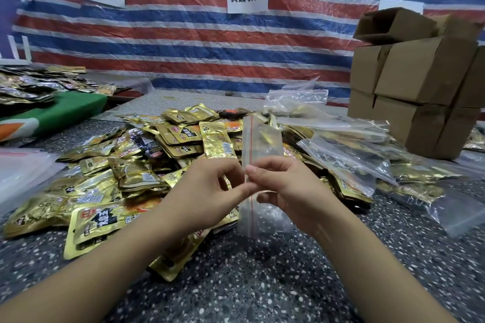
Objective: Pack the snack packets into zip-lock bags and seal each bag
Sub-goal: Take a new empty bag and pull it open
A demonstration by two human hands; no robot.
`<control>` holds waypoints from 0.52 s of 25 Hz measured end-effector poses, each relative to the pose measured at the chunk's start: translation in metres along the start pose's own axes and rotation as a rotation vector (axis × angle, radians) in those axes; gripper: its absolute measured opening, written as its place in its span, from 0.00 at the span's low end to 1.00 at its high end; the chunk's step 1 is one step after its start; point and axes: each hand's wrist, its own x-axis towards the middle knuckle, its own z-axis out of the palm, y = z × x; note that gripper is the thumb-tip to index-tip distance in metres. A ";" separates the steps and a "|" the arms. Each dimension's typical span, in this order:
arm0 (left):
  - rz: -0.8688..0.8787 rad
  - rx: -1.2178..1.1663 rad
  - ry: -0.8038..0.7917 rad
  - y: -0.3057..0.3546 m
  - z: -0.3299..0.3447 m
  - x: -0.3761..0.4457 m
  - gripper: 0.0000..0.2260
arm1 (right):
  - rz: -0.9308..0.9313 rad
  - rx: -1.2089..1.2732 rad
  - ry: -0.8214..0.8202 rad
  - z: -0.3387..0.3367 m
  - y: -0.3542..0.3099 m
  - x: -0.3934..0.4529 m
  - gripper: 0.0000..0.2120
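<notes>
Zip-lock bag (262, 144) held upright between both hands, left hand (207, 186) and right hand (286, 186) pinching its zip edge.

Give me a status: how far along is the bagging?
Done: some filled zip-lock bags lie right of the pile; whether they are sealed is unclear. In hand: the left hand and right hand pinch an empty-looking zip-lock bag at its red-lined edge, held upright; no packet is in it yet. Left: a big heap of loose gold snack packets on the table, so most of the job remains.
</notes>
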 end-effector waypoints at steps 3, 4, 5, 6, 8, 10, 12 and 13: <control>-0.006 0.002 0.009 -0.003 0.001 0.001 0.11 | 0.012 -0.025 -0.009 0.001 0.001 0.000 0.03; -0.007 -0.011 0.003 -0.003 0.001 0.001 0.10 | 0.018 -0.028 -0.011 0.001 0.001 -0.001 0.05; -0.008 -0.026 -0.011 -0.004 0.001 0.001 0.10 | 0.026 -0.021 -0.016 0.000 0.001 -0.001 0.07; -0.010 -0.045 -0.031 -0.004 0.001 0.001 0.09 | 0.035 -0.004 -0.025 -0.001 0.001 -0.001 0.09; -0.010 -0.086 -0.074 -0.005 0.000 0.001 0.10 | 0.052 0.023 -0.045 -0.002 0.000 -0.001 0.11; 0.000 -0.106 -0.116 -0.005 -0.002 0.001 0.09 | 0.068 0.042 -0.063 -0.003 0.000 0.000 0.11; 0.001 -0.137 -0.137 -0.002 -0.004 0.002 0.08 | 0.077 0.069 -0.082 -0.003 -0.002 0.000 0.09; -0.014 -0.159 -0.134 -0.001 -0.006 0.003 0.08 | 0.069 0.085 -0.083 -0.003 -0.004 0.001 0.09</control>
